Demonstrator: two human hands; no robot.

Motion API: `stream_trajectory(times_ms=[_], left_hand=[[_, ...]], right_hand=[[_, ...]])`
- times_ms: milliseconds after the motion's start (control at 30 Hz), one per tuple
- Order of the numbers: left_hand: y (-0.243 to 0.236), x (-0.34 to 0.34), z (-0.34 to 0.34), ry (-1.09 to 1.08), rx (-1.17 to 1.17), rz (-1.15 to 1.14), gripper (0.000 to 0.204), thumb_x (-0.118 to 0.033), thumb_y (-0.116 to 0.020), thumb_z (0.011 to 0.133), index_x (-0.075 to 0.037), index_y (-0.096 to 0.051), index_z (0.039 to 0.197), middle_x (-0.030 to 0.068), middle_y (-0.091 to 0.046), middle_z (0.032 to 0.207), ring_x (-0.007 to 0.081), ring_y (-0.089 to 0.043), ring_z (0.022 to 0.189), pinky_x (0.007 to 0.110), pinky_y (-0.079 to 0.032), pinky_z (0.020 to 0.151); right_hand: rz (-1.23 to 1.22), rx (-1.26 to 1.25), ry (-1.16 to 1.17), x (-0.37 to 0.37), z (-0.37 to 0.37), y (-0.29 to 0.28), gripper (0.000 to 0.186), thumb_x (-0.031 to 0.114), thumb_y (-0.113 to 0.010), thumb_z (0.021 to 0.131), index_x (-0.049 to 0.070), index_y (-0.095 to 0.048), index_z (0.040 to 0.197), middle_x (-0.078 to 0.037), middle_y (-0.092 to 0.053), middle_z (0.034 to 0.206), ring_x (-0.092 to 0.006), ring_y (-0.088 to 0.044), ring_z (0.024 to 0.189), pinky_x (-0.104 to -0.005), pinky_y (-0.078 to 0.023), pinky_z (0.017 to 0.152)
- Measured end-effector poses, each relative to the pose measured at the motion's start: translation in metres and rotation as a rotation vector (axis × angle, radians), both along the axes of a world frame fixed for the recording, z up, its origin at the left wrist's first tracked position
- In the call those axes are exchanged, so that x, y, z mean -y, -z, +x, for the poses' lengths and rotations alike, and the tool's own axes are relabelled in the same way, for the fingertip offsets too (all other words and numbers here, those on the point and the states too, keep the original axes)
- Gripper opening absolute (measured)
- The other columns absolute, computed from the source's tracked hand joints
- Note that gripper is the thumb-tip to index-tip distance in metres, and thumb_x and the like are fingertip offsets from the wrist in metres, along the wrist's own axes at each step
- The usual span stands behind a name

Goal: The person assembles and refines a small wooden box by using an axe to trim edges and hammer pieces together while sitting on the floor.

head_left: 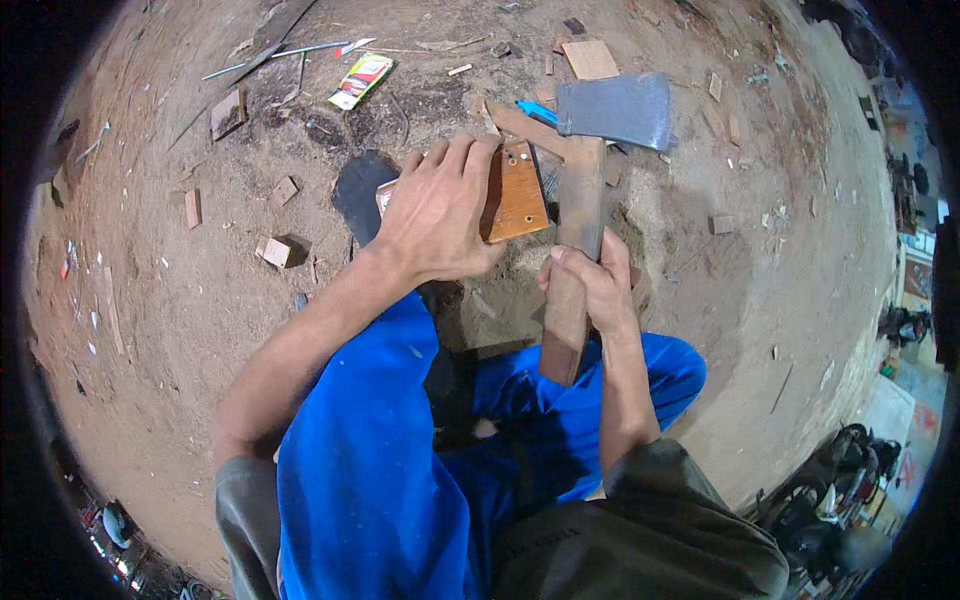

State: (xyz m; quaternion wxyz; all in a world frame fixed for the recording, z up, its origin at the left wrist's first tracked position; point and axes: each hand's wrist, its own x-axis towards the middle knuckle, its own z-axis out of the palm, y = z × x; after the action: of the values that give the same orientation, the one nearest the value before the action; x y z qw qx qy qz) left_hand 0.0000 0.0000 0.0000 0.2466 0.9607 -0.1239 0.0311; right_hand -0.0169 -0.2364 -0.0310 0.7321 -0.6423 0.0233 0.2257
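Note:
My right hand [600, 278] is closed round the wooden handle of a hatchet [582, 205]. The handle slants up and away from me, and its broad grey blade [618, 108] is at the far end, turned to the right. My left hand [437, 212] grips a varnished orange-brown wooden piece [521, 195] from above, fingers over its far edge. Small holes show in its face, just left of the handle. The hand hides its left part. A plain wood strip [525, 130] lies beyond it, partly behind the handle.
Dirt ground carries scattered wood offcuts, including a pale square board [590, 60], a brown block [228, 115] and a small cube [273, 251]. A blue pen-like object [537, 112] lies near the blade. A colourful packet [361, 80] and a thin rod [275, 58] lie farther off.

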Motion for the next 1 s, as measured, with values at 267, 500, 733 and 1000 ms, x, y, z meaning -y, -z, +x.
stream_trajectory(times_ms=[267, 500, 733, 1000], left_hand=[[-0.001, 0.010, 0.004, 0.057, 0.024, 0.062, 0.088, -0.026, -0.080, 0.064, -0.001, -0.045, 0.140, 0.0231, -0.058, 0.121, 0.0433, -0.059, 0.114, 0.053, -0.047, 0.098], [-0.007, 0.018, 0.006, 0.176, -0.001, 0.196, 0.105, -0.056, -0.084, 0.068, -0.003, -0.041, 0.147, 0.0226, -0.057, 0.129, 0.0430, -0.059, 0.118, 0.054, -0.046, 0.101], [-0.004, 0.016, 0.009, 0.271, 0.048, 0.203, 0.112, -0.076, -0.074, 0.072, 0.001, -0.043, 0.147, 0.0235, -0.060, 0.126, 0.0432, -0.061, 0.115, 0.056, -0.046, 0.101], [0.003, 0.019, 0.013, 0.315, 0.077, 0.201, 0.116, -0.079, -0.073, 0.069, -0.006, -0.039, 0.152, 0.0225, -0.060, 0.134, 0.0432, -0.063, 0.116, 0.060, -0.045, 0.101]], right_hand=[[0.069, -0.092, 0.055, 0.002, -0.010, 0.005, 0.024, 0.009, -0.068, 0.091, -0.002, -0.057, 0.110, -0.013, -0.067, 0.076, -0.0231, -0.070, 0.064, -0.0368, -0.058, 0.059], [0.165, -0.090, 0.120, 0.002, -0.029, 0.008, 0.021, 0.010, -0.067, 0.091, -0.003, -0.059, 0.104, -0.011, -0.065, 0.078, -0.0216, -0.069, 0.064, -0.0344, -0.056, 0.058], [0.276, -0.194, 0.263, -0.003, -0.046, 0.017, 0.025, 0.014, -0.068, 0.091, -0.005, -0.060, 0.105, -0.017, -0.069, 0.080, -0.0234, -0.070, 0.064, -0.0354, -0.058, 0.059], [0.303, -0.164, 0.377, -0.010, -0.061, 0.013, 0.029, 0.018, -0.067, 0.090, -0.005, -0.060, 0.106, -0.018, -0.069, 0.075, -0.0253, -0.070, 0.063, -0.0371, -0.058, 0.060]])
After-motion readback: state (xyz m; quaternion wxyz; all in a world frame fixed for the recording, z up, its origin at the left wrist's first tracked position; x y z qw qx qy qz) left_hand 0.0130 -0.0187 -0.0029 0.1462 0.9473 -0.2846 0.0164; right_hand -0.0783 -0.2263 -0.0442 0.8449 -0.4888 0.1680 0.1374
